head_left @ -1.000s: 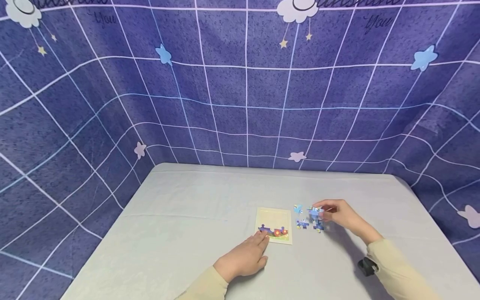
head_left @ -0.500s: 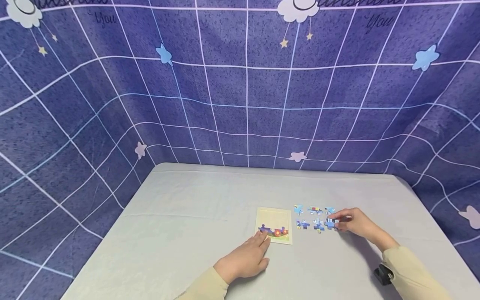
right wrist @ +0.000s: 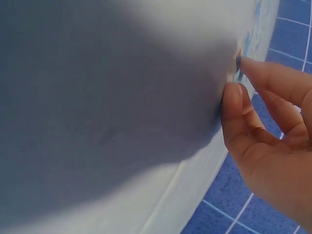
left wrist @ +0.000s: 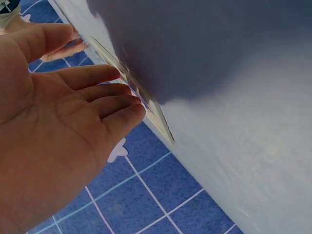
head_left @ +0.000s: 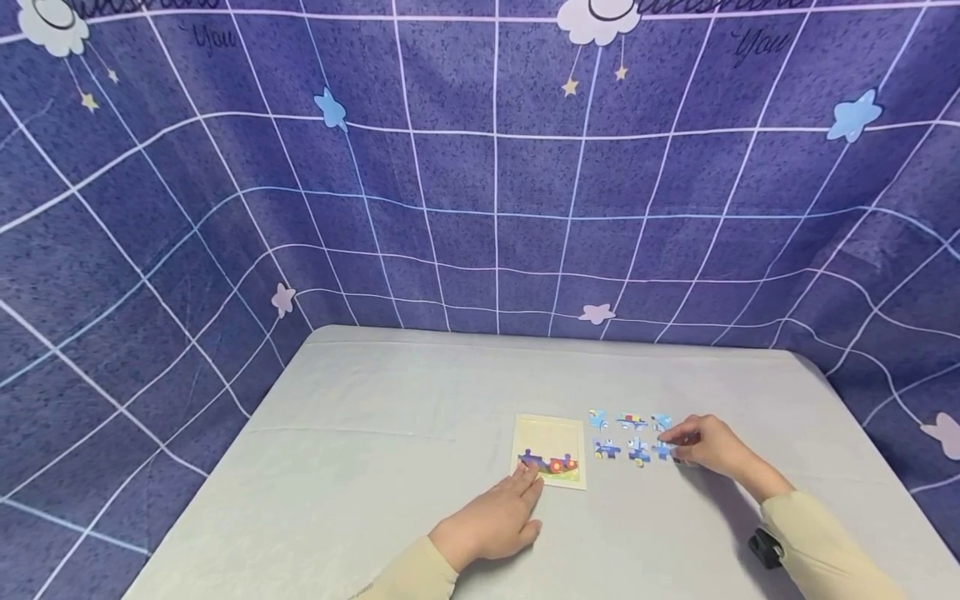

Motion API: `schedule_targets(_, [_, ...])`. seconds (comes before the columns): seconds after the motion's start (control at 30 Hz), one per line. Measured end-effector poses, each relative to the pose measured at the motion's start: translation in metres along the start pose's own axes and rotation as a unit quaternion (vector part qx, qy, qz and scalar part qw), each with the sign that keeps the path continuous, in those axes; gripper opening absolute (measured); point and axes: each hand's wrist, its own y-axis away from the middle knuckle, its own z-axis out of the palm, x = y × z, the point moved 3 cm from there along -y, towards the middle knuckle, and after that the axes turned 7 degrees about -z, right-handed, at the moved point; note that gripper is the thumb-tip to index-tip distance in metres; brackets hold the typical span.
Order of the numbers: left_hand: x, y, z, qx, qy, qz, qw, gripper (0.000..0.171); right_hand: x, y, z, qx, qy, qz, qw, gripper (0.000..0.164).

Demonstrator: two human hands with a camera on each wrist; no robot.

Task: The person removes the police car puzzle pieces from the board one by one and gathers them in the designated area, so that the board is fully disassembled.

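Observation:
In the head view a shallow pale puzzle tray (head_left: 546,432) lies on the table, its lower part filled with purple, red and green pieces (head_left: 551,467). My left hand (head_left: 491,512) rests flat, its straight fingertips over the tray's near left corner; the left wrist view shows these fingers (left wrist: 112,92) at the tray's edge. To the tray's right, blue puzzle pieces (head_left: 637,450) lie in two rows. My right hand (head_left: 708,446) is at the right end of the near row, thumb and fingers pinching a puzzle piece (right wrist: 239,63), mostly hidden by the fingertips.
A pale cloth covers the table (head_left: 390,392). Behind and at both sides hangs a purple-blue curtain (head_left: 450,183) with a grid of lines and stars. A black device (head_left: 765,548) sits at the right wrist.
My right hand has moved right from the middle of the blue pieces to their right end, uncovering pieces spread in two rows. The left hand stays on the tray's corner.

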Motion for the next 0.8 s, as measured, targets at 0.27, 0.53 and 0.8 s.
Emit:
schedule_targets(0.27, [0.008, -0.001, 0.000, -0.001, -0.004, 0.012, 0.9999, 0.059, -0.020, -0.018, 0.002, 0.030, 0.006, -0.063, 0.998, 0.020])
schedule_targets(0.53, [0.021, -0.011, 0.002, -0.021, -0.010, 0.015, 0.9996, 0.061, -0.040, -0.050, 0.030, -0.020, -0.054, -0.100, 0.993, 0.024])
schedule_targets(0.8, [0.029, -0.015, 0.001, -0.025, -0.030, 0.012, 0.9992, 0.061, -0.064, -0.072, 0.064, -0.077, -0.113, -0.120, 0.983, 0.027])
